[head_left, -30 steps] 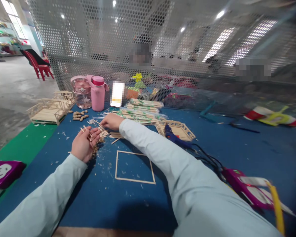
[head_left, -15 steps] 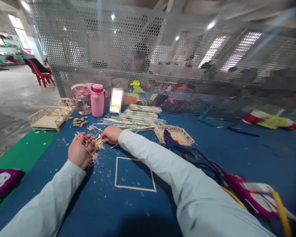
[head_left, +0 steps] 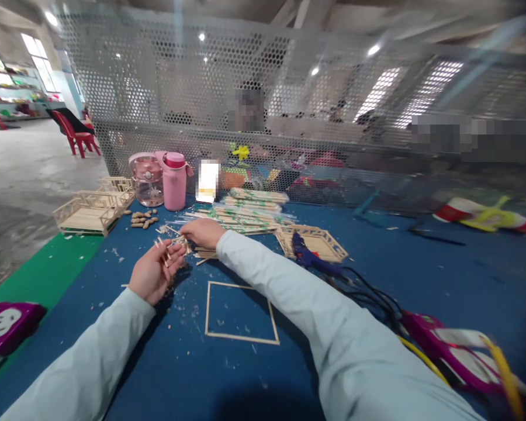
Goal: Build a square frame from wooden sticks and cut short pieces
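My left hand [head_left: 151, 273] is turned palm up, holding a few short wooden sticks [head_left: 161, 244] under its thumb, its fingers loosely curled. Beside it, my right hand [head_left: 204, 233] reaches down with fingers pinched together over a heap of stick bits and shavings; what lies between the fingertips is too small to make out. More short sticks [head_left: 205, 254] lie under the right wrist. Nearer to me, a thin rectangle of joined sticks [head_left: 241, 338] rests flat on the blue table [head_left: 188, 380], its upper right part hidden by my right sleeve.
Peanuts [head_left: 144, 221], a pink bottle [head_left: 174, 186] and a clear jug [head_left: 149, 184] stand behind my left hand. Bagged sticks [head_left: 254, 210] lie at the back. A glue gun [head_left: 307, 254] leans on a stick tray [head_left: 328, 245]; cables run to a power strip [head_left: 451, 351]. Stick models [head_left: 85, 216] sit left.
My left hand has moved right and slightly up, its palm opening more. My right hand has shifted a little right and up, uncovering more short sticks beneath its wrist.
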`<state>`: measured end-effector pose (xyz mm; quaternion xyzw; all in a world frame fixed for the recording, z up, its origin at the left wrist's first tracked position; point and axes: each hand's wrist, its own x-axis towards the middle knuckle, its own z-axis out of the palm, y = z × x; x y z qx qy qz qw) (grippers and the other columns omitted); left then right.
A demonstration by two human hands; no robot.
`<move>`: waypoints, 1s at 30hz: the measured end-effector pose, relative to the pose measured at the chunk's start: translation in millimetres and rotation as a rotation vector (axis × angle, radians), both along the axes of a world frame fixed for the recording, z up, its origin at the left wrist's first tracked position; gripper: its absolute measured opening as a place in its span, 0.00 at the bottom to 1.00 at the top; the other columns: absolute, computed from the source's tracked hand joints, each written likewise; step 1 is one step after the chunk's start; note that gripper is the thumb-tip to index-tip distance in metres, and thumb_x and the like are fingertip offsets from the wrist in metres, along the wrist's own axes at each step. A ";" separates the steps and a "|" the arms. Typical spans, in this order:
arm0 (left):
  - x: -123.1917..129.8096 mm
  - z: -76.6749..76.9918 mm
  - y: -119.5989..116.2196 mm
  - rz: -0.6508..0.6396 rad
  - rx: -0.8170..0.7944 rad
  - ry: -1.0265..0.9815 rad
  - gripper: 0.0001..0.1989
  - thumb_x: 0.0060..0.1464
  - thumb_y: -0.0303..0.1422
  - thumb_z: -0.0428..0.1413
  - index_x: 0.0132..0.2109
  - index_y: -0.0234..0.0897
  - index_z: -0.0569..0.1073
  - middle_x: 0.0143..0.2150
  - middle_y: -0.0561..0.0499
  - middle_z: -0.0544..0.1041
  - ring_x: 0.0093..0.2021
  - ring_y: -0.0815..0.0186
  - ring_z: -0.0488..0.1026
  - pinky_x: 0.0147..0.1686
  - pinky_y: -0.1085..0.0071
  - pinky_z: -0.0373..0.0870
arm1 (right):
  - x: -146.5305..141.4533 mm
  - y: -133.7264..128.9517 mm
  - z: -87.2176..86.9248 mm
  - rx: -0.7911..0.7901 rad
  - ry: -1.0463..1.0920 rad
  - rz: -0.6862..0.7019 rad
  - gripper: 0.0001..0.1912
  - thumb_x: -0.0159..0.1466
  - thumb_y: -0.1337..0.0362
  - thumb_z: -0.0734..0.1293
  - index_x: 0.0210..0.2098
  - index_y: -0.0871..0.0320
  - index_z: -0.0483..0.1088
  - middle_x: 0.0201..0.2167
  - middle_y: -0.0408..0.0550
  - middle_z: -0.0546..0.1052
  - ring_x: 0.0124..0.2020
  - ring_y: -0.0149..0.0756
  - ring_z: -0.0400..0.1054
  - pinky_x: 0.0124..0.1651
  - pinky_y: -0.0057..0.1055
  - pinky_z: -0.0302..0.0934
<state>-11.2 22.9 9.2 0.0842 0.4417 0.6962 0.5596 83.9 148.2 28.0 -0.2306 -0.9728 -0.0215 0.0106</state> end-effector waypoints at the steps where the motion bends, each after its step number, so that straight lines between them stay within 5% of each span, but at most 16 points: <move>1: 1.2 -0.4 -0.1 -0.001 -0.005 0.007 0.08 0.58 0.22 0.43 0.34 0.32 0.65 0.24 0.49 0.74 0.24 0.71 0.75 0.23 0.80 0.73 | 3.9 1.1 4.2 0.008 0.014 -0.017 0.14 0.64 0.64 0.57 0.42 0.56 0.72 0.38 0.51 0.76 0.38 0.35 0.68 0.33 0.27 0.51; 5: 5.7 -1.0 -3.1 -0.092 -0.029 0.013 0.08 0.57 0.22 0.44 0.35 0.30 0.67 0.26 0.45 0.76 0.25 0.68 0.76 0.22 0.79 0.73 | 32.3 -8.2 18.4 0.019 0.059 0.001 0.13 0.65 0.64 0.57 0.41 0.58 0.71 0.35 0.49 0.76 0.35 0.32 0.67 0.33 0.26 0.50; 12: 24.7 2.6 -21.6 -0.618 -0.111 0.026 0.10 0.57 0.25 0.46 0.37 0.28 0.72 0.32 0.38 0.78 0.28 0.64 0.78 0.24 0.74 0.75 | 94.4 -62.0 16.3 0.261 0.087 0.274 0.13 0.66 0.68 0.54 0.40 0.58 0.69 0.30 0.47 0.73 0.30 0.30 0.65 0.29 0.26 0.50; 18: 32.7 -0.6 -25.1 -0.745 -0.043 0.120 0.07 0.54 0.22 0.51 0.32 0.28 0.73 0.28 0.43 0.78 0.23 0.70 0.75 0.23 0.79 0.73 | 93.3 -65.4 8.7 0.269 0.044 0.322 0.13 0.66 0.68 0.54 0.38 0.62 0.69 0.32 0.51 0.73 0.32 0.32 0.66 0.34 0.29 0.55; 22: 28.4 -3.4 -19.9 -0.637 0.023 0.157 0.07 0.54 0.20 0.50 0.35 0.29 0.73 0.28 0.45 0.78 0.25 0.71 0.76 0.24 0.79 0.73 | 77.4 -36.1 9.5 0.110 0.199 0.077 0.14 0.63 0.73 0.56 0.45 0.64 0.67 0.42 0.57 0.73 0.43 0.36 0.66 0.44 0.32 0.58; 25: 25.7 -6.1 -18.1 -0.555 0.076 0.154 0.07 0.53 0.19 0.51 0.37 0.31 0.72 0.32 0.44 0.79 0.28 0.70 0.76 0.27 0.78 0.74 | 67.1 -17.9 8.9 -0.190 0.410 -0.133 0.24 0.58 0.79 0.58 0.54 0.64 0.62 0.52 0.58 0.68 0.50 0.36 0.63 0.52 0.34 0.55; 30: 25.3 -9.3 -16.2 -0.520 0.086 0.128 0.08 0.52 0.19 0.52 0.36 0.31 0.73 0.32 0.45 0.79 0.29 0.70 0.77 0.28 0.79 0.74 | 61.1 -28.0 2.9 -0.579 0.403 -0.112 0.16 0.64 0.65 0.56 0.44 0.63 0.71 0.35 0.48 0.77 0.33 0.29 0.69 0.36 0.26 0.61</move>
